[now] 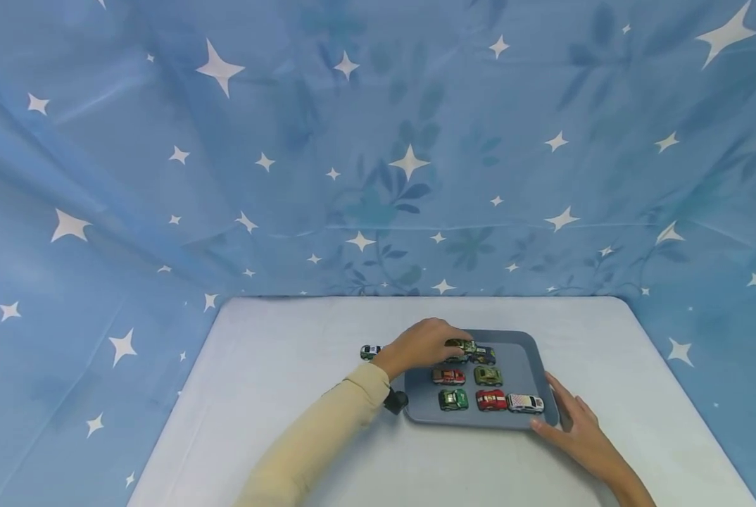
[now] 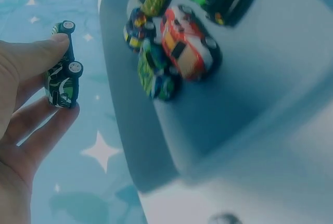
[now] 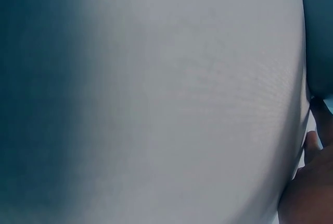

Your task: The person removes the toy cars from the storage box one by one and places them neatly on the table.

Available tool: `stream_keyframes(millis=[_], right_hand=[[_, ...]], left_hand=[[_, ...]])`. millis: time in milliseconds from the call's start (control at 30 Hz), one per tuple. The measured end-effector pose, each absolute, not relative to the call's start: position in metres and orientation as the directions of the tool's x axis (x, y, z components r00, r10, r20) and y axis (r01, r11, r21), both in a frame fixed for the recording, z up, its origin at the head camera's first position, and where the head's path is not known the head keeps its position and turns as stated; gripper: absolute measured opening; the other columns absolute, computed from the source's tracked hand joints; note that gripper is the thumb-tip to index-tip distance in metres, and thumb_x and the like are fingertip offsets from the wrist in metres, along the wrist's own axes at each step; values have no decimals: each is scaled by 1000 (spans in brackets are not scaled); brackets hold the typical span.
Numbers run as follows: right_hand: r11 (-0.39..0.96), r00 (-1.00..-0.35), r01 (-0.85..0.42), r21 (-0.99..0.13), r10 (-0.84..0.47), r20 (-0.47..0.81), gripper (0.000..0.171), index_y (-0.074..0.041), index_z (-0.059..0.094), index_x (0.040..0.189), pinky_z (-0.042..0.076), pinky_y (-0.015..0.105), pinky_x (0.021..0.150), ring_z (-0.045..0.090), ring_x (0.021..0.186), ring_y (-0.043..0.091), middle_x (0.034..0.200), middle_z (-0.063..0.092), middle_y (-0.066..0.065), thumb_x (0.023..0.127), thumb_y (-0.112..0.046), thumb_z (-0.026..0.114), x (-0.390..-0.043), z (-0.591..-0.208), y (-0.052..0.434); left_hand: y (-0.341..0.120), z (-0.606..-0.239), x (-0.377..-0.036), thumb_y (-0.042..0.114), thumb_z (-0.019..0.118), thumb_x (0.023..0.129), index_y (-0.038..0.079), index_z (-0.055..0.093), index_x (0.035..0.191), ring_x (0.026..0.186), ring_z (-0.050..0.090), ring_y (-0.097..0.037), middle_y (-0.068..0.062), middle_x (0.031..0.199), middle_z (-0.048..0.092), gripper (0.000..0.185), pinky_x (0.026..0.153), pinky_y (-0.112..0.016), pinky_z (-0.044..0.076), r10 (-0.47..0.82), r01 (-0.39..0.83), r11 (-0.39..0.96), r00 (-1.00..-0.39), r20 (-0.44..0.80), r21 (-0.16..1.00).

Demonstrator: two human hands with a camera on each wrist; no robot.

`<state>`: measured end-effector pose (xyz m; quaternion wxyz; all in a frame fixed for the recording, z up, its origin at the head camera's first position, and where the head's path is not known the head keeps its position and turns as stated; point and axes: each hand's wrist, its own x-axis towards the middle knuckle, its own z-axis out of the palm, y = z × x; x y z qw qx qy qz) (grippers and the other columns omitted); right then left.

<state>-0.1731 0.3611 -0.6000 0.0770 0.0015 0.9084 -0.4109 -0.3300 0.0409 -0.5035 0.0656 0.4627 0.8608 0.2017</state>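
Note:
My left hand point(image 1: 449, 342) reaches over the far left part of a grey-blue tray point(image 1: 530, 355) and pinches a green toy car point(image 1: 461, 346) between thumb and fingers. The left wrist view shows that car point(image 2: 63, 81) on its side in the pinch, wheels outward, beside the tray's wall point(image 2: 171, 140). On the tray stand several small cars, among them a red one point(image 1: 491, 399), a white one point(image 1: 525, 403) and a green one point(image 1: 453, 399). My right hand point(image 1: 558, 415) lies flat at the tray's near right corner, with its fingers along the rim.
One more small car point(image 1: 370, 351) stands on the pale table point(image 1: 276, 394) just left of the tray. A small black object point(image 1: 395, 401) sits under my left wrist. Blue star-patterned cloth point(image 1: 378, 176) hangs behind and beside the table.

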Motion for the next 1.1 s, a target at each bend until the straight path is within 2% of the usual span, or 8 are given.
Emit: stream_keyframes(millis=[200,300,400,533,833,1100], right_hand=[[671,-990,53,-740,-60,-125,102,-8,14,172,-5,75,121,20,146,70,160,27,44,98,-42,75,-174,-598,360],[671,-989,61,-739,-58,-135,102,-9,13,173,-5,76,120,19,146,71,161,26,44,98,-42,75,-173,-599,360],[672,-986,75,-737,-58,-154,103,-8,12,173,-5,76,120,18,147,70,161,25,44,99,-43,74,-172,-600,359],[668,-988,55,-742,-71,-136,102,-7,11,173,-6,75,120,20,146,70,161,24,45,99,-41,73,-171,-599,359],[671,-991,30,-741,-77,-110,101,-8,12,173,-7,74,121,20,145,71,161,24,45,100,-41,73,-175,-596,361],[678,-991,33,-734,-72,-111,101,-6,13,172,-5,75,121,24,145,70,160,27,45,99,-41,73,-172,-595,361]], left_hand=[[11,-498,-331,25,72,106,18,72,143,73,53,-3,5,114,77,38,70,-23,44,783,726,541,-619,61,424],[-5,-498,-330,23,74,105,16,73,141,77,58,-3,3,118,77,36,72,-24,46,776,724,542,-626,77,427],[-22,-501,-326,21,75,104,14,75,138,90,67,-6,1,119,78,35,81,-25,53,767,720,546,-635,90,428],[-45,-506,-321,18,75,104,12,75,137,106,71,-13,-1,122,77,33,93,-30,56,748,709,557,-655,110,431],[-85,-524,-314,14,77,102,10,77,133,104,72,-15,-2,119,78,31,89,-33,58,712,679,582,-692,124,447],[-105,-543,-305,15,77,102,9,76,135,113,72,-21,-5,125,77,34,98,-38,58,698,649,614,-712,75,448]])
